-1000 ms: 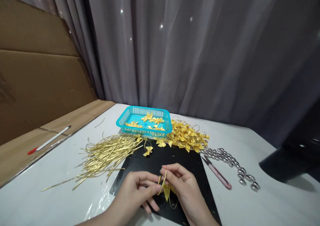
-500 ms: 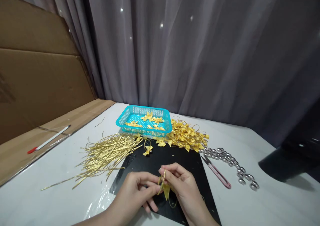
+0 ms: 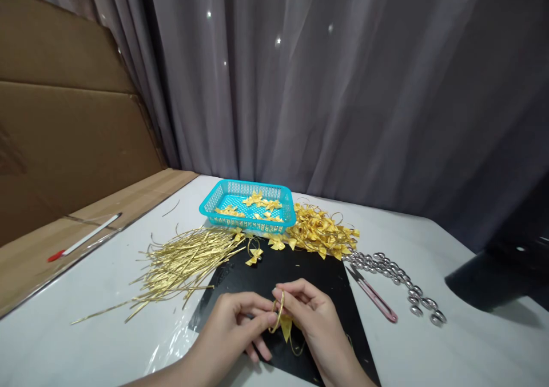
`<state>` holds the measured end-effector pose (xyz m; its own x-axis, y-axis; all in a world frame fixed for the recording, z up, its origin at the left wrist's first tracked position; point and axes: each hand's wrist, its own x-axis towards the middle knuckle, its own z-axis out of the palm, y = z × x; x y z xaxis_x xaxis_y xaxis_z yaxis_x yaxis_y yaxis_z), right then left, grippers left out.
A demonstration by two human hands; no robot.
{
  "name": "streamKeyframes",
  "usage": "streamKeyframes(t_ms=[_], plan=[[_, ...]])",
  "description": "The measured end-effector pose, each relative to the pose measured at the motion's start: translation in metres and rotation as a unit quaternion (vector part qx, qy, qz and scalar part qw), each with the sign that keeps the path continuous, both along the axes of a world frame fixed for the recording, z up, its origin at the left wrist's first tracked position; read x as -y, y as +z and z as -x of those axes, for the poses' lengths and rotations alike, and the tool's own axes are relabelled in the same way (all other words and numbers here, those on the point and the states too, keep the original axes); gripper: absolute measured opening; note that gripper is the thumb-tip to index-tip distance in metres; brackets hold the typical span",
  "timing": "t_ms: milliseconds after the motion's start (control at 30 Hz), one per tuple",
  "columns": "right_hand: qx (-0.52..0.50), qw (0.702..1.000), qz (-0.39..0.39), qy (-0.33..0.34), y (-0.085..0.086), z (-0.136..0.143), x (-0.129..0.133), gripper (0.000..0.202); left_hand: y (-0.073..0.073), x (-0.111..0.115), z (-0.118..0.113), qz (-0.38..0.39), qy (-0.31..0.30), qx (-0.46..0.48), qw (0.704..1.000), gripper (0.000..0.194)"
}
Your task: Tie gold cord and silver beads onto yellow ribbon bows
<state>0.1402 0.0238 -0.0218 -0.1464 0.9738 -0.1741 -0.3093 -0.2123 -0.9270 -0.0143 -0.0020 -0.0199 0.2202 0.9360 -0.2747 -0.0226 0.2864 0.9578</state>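
Over the black mat (image 3: 240,278), my left hand (image 3: 240,324) and my right hand (image 3: 311,324) meet fingertip to fingertip. Between them is a loop of gold cord (image 3: 281,310), pinched by both hands. A gold ribbon bow (image 3: 286,330) hangs under my right fingers, partly hidden by them, with a thin cord curving down below it. Farther up the mat lies another gold bow with a cord loop (image 3: 254,256). To the left, a loose heap of cut gold cords (image 3: 184,264) lies on the white table.
A turquoise basket (image 3: 206,210) holding several gold bows stands at the back. Beside it is a pile of gold bows (image 3: 323,232). Pink-handled snips (image 3: 377,298) and silver beads (image 3: 397,272) lie right, near a black object (image 3: 480,281). A white-and-red pen (image 3: 86,238) rests on cardboard at left.
Hardly anything differs. My left fingertips have shifted very slightly on the gold cord loop, and both hands stay in the same place over the mat.
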Motion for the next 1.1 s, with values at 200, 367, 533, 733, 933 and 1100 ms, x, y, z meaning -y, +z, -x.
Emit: streamKeyframes(t_ms=[200,367,533,733,933,1100], plan=[[0.024,0.999,-0.013,0.025,0.001,-0.002,0.0,0.036,-0.004,0.0,0.001,-0.014,-0.001,-0.013,1.0,0.048],[0.087,0.993,-0.042,0.068,0.006,-0.007,-0.006,0.035,-0.003,-0.001,0.003,-0.011,-0.001,-0.028,1.0,0.046],[0.127,0.982,-0.088,0.113,0.012,-0.013,-0.011,0.028,0.002,-0.002,0.003,-0.007,0.002,-0.038,0.999,0.041],[0.281,0.923,-0.177,0.194,0.027,-0.023,-0.012,0.012,0.005,-0.001,0.002,-0.004,-0.003,-0.032,0.999,0.036],[0.369,0.861,-0.257,0.238,0.044,-0.027,-0.01,0.015,0.0,0.002,0.003,-0.022,-0.018,-0.036,0.999,0.028],[0.401,0.831,-0.291,0.255,0.048,-0.029,-0.005,0.015,-0.002,0.004,0.004,-0.053,-0.028,-0.084,0.995,0.024]])
